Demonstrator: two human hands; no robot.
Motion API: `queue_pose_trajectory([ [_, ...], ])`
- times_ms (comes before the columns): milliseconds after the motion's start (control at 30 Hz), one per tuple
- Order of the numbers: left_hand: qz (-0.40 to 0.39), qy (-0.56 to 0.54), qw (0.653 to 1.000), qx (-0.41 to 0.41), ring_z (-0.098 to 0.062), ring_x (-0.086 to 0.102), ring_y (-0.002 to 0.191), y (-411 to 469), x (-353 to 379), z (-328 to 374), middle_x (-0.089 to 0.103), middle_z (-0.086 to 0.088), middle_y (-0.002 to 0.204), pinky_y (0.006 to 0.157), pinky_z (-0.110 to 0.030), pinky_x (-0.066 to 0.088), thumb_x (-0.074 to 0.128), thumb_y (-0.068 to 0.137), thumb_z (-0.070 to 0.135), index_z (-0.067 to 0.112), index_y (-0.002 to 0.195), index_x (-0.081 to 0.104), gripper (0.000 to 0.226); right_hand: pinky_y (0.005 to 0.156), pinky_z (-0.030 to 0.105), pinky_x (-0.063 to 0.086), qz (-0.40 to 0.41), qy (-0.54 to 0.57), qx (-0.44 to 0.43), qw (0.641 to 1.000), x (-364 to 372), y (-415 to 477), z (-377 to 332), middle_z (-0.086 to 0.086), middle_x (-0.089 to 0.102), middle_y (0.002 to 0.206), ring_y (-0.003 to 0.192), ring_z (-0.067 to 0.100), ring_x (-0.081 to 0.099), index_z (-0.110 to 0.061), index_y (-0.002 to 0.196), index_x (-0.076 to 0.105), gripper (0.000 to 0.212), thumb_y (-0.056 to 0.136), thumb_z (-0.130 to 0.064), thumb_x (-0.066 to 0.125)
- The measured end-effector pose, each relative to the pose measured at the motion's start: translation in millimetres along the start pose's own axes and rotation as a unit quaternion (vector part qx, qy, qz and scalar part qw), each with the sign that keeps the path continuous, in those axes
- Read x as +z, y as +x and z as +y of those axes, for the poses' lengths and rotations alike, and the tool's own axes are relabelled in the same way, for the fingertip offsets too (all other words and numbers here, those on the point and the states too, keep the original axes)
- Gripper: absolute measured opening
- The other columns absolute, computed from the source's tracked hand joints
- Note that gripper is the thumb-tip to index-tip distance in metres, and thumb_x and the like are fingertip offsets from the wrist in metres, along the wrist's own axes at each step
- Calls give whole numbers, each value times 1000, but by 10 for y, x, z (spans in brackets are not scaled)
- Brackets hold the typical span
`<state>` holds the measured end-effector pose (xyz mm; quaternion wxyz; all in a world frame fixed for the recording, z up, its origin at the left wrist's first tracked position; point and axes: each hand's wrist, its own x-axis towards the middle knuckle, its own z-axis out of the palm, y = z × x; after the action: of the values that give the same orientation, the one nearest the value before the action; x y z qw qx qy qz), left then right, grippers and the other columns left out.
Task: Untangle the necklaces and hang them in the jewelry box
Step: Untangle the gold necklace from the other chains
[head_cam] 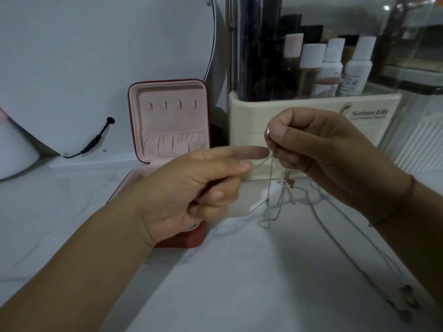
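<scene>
Thin silver necklaces (275, 204) hang in a tangle from my right hand (318, 152), which pinches them with a small pendant between thumb and fingers. Their lower loops trail on the white marble counter (227, 283) toward the near right. My left hand (201, 183) reaches in from the left. Its index finger and thumb pinch one strand just beside the right hand, and its other fingers are curled. The red jewelry box (167, 121) stands open behind the left hand. Its pink lid is upright, with several bare hooks and a gathered pocket. The base is largely hidden by my left hand.
A cream cosmetics organizer (311, 104) with bottles and dark tubes stands right behind the hands. A round mirror (96, 56) with a black cable leans at the back left. Small dark pendants (407, 303) lie at the near right on the counter.
</scene>
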<state>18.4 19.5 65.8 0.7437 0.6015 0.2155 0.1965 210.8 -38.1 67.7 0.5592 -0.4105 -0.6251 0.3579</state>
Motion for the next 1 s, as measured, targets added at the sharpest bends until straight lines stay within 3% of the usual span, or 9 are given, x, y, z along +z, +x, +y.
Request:
queue_pose_trajectory([
  [133, -86, -57, 993, -54, -2, 18, 35, 31, -32, -36, 29, 8, 37, 34, -15, 10, 55, 80, 15, 10, 119, 64, 41, 53, 18, 37, -2, -3, 7, 1000, -3, 3, 12, 5, 51, 68, 53, 7, 39, -9, 81, 62, 10, 87, -16, 56],
  [267, -147, -146, 974, -97, -5, 15, 35, 78, -59, -45, 31, 9, 34, 33, -15, 14, 49, 84, 6, 6, 126, 55, 43, 58, 27, 36, 3, -12, 11, 1000, -2, 10, 19, 0, 52, 66, 54, 8, 38, -11, 81, 62, 10, 87, -17, 58],
  [333, -183, -155, 965, -107, -5, 18, 37, 81, -70, -61, 27, 8, 37, 33, -16, 17, 52, 86, 5, 4, 129, 52, 43, 53, 21, 34, 4, -5, 8, 1000, 2, 10, 16, 1, 53, 69, 54, 8, 37, -9, 83, 62, 9, 88, -16, 58],
  [433, -193, -142, 965, -109, -5, 19, 37, 73, -52, -66, 33, 9, 37, 34, -16, 17, 63, 81, 7, 4, 112, 65, 31, 50, 18, 31, 1, 1, 5, 1000, 2, 16, 17, 1, 53, 70, 54, 8, 36, -6, 84, 61, 9, 89, -14, 57],
  [500, -161, -104, 976, -100, -4, 20, 35, 64, -9, -66, 35, 9, 36, 33, -16, 14, 63, 77, 4, 12, 90, 58, 16, 50, 18, 30, 3, 3, 7, 1000, -2, 21, 25, 2, 53, 70, 53, 8, 35, -7, 83, 61, 9, 87, -15, 58],
  [633, -48, -18, 997, -56, -4, 18, 35, 32, 94, -74, 27, 8, 37, 36, -18, 7, 64, 75, 6, 21, 69, 42, 27, 50, 19, 29, 7, 9, 11, 1000, -3, 26, 30, 4, 52, 71, 53, 8, 35, -8, 81, 62, 10, 86, -16, 58],
  [800, 76, 43, 996, 6, -7, 16, 37, 44, 242, -90, 26, 5, 41, 42, -24, 6, 68, 70, 4, 23, 72, 33, 40, 50, 20, 28, 12, 10, 16, 1000, -9, 26, 36, 4, 53, 71, 52, 9, 34, -9, 79, 62, 10, 84, -17, 59],
  [1000, 140, 116, 979, 91, -5, 20, 34, 75, 274, -133, 27, 6, 43, 34, -13, 20, 66, 78, -3, 18, 71, 30, 42, 48, 19, 28, 10, 4, 21, 1000, -5, 24, 38, 2, 54, 70, 51, 7, 34, -9, 79, 61, 10, 84, -16, 57],
])
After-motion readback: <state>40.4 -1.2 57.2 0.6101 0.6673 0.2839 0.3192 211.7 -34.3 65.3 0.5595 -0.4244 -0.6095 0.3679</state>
